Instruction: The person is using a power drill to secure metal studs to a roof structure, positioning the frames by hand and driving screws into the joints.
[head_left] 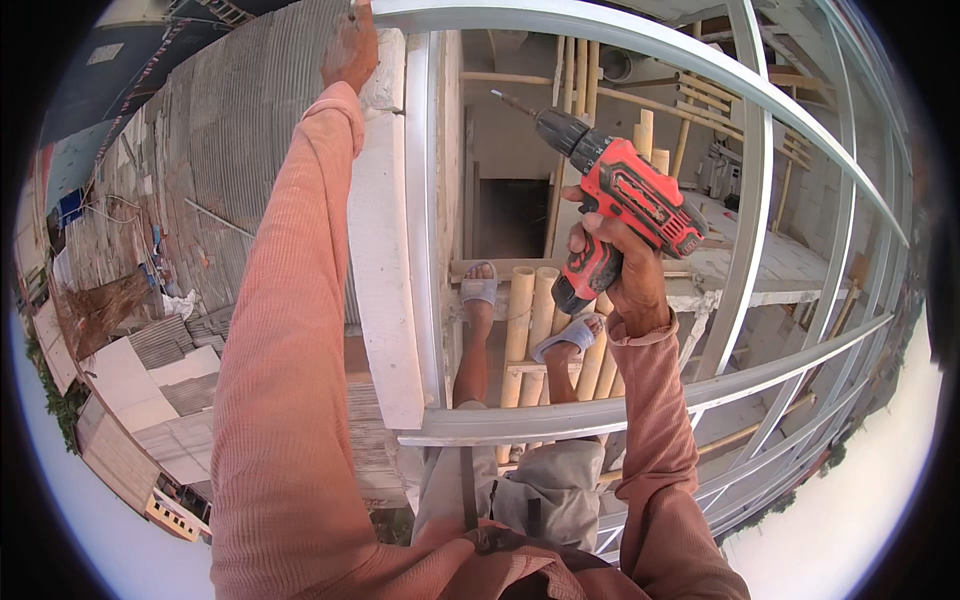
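Observation:
My right hand is wrapped round the grip of a red and black cordless drill. The drill's bit points up and to the left, over the gap in the frame, touching nothing. My left arm stretches far forward, and my left hand is at the upper edge of the view, beside the left end of the far silver metal beam. Its fingers are mostly cut off, so their grip cannot be made out. Along my left forearm runs the white top of a wall, with an upright metal channel against it.
My sandalled feet stand on bamboo poles below the frame. A near metal beam crosses in front of my legs. More metal bars slope away at right. Corrugated roofing lies lower down at left. A deep drop opens between the beams.

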